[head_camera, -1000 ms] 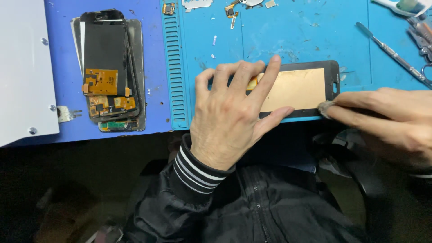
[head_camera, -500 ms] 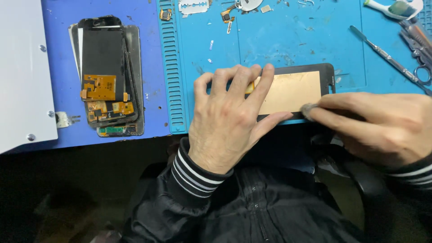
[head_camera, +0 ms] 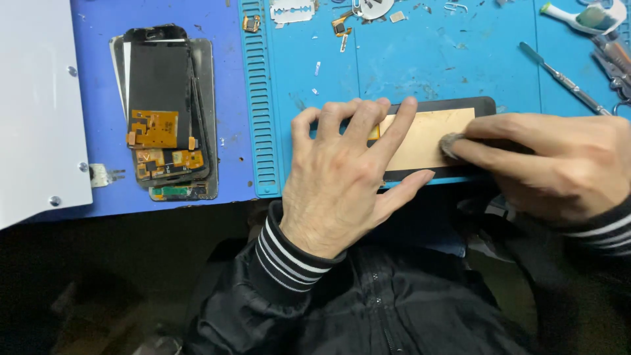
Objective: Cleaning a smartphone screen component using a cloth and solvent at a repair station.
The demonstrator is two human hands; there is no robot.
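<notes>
A black phone screen panel (head_camera: 427,139) with a copper-coloured back lies near the front edge of the teal work mat (head_camera: 427,62). My left hand (head_camera: 348,181) rests flat on the panel's left part, fingers spread over the top and thumb along its near edge, holding it down. My right hand (head_camera: 552,164) comes in from the right. Its fingertips pinch a small grey wad (head_camera: 451,145) against the copper surface. The panel's right end is hidden under this hand.
A stack of opened phone screens (head_camera: 167,112) with orange flex parts lies on the blue mat at left, beside a white metal plate (head_camera: 33,98). A razor blade (head_camera: 294,11), small parts, a metal spudger (head_camera: 565,79) and a white tool (head_camera: 585,16) lie at the back.
My right hand has slid the grey wad a little leftward over the copper surface. My left hand has stayed pressed on the panel.
</notes>
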